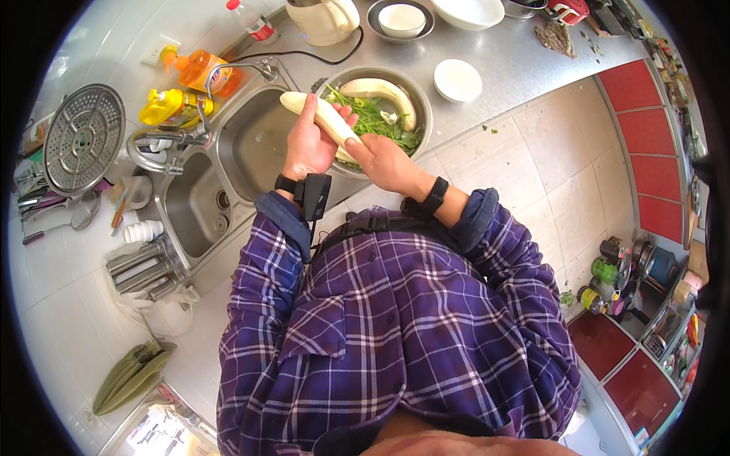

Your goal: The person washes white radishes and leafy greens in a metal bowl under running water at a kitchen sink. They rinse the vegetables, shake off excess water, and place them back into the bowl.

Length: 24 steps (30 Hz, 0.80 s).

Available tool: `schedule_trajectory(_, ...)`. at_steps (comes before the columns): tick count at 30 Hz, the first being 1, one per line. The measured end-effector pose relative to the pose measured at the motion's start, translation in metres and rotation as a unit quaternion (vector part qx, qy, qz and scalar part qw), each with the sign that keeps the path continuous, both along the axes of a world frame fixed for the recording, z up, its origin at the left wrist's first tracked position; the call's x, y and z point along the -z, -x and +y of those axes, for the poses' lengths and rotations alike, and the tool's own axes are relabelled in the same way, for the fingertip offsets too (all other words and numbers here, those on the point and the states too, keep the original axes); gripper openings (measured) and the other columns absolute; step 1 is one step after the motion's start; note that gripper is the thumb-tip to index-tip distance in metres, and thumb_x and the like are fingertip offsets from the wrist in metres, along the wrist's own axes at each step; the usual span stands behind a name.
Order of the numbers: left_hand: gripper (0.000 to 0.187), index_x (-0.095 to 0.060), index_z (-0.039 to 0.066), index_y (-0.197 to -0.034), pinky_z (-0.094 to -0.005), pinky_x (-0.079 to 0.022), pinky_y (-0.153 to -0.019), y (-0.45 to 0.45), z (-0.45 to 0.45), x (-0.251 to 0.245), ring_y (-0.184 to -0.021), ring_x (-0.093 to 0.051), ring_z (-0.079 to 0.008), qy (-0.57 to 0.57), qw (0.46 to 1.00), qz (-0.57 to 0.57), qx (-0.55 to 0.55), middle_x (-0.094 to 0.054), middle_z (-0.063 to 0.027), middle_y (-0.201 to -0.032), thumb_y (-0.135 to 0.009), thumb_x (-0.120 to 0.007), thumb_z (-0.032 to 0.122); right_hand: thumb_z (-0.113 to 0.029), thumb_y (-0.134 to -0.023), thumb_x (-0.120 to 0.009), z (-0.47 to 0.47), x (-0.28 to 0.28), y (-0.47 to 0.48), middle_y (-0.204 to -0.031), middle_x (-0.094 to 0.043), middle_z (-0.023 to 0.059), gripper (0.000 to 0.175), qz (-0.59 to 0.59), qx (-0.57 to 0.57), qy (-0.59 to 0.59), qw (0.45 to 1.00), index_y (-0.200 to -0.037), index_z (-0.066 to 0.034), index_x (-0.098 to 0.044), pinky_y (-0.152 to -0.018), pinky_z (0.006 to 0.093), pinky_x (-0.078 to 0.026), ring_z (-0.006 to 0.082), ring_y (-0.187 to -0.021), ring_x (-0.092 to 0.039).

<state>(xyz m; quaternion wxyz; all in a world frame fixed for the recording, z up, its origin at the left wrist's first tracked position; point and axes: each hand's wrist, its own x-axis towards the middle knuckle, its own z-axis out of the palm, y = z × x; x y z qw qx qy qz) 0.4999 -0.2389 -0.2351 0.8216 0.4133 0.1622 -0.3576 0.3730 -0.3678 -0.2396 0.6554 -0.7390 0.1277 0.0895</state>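
My left hand (312,137) and my right hand (388,162) both hold a long pale peeled vegetable (328,118), which slants over the left part of a metal basin. The left palm is turned up, with the thumb on the vegetable; the right fingers grip its lower end. In the metal basin (426,108) lie green leafy stems (370,114) and a second pale, curved vegetable (382,91). Part of another pale piece shows beneath the held one. What exactly these pale vegetables are, I cannot tell.
Left of the basin is a double steel sink (251,148) with a faucet (165,142). Detergent bottles (222,74) stand behind it. On the counter are a small white bowl (458,80), stacked bowls (401,21) and an electric kettle (322,23) with a black cord.
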Motion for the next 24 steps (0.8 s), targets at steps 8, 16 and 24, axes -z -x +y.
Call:
schedule_trajectory(8, 0.025, -0.056, 0.007, -0.106, -0.0472, -0.057, -0.086, 0.024, 0.002, 0.008, -0.085, -0.065, -0.0254, -0.018, 1.0, -0.021, 0.003, -0.061, -0.0071, -0.088, -0.102, -0.068, 0.029, -0.036, -0.102, -0.058, -0.029, 0.005, -0.005, -0.069, -0.06, 0.0139, 0.039, 0.115, -0.085, -0.194, 0.971, -0.107, 0.0023, -0.062, -0.06, 0.0446, -0.05, 0.0279, -0.068, -0.065)
schedule_trajectory(16, 0.036, -0.055, 0.004, -0.113, -0.051, -0.06, -0.08, 0.024, 0.007, 0.034, -0.085, -0.069, -0.0298, -0.134, 0.989, 0.04, -0.038, -0.064, -0.0114, -0.092, -0.098, -0.074, 0.031, -0.015, -0.092, -0.064, -0.059, 0.057, -0.039, -0.108, -0.066, 0.0198, 0.02, -0.139, 0.017, 0.403, 0.904, -0.105, 0.0004, -0.063, -0.088, 0.0472, -0.056, 0.0387, -0.103, -0.066)
schedule_trajectory(24, 0.04, -0.053, 0.005, -0.112, -0.055, -0.06, -0.083, 0.023, 0.007, 0.04, -0.09, -0.07, -0.0321, -0.091, 0.994, 0.063, 0.025, -0.066, -0.0155, -0.1, -0.098, -0.074, 0.035, -0.021, -0.087, -0.071, -0.073, 0.105, -0.07, -0.118, -0.059, 0.0291, 0.049, 0.014, -0.066, 0.478, 0.876, -0.122, 0.0075, -0.052, -0.095, 0.0467, -0.054, 0.0443, -0.11, -0.063)
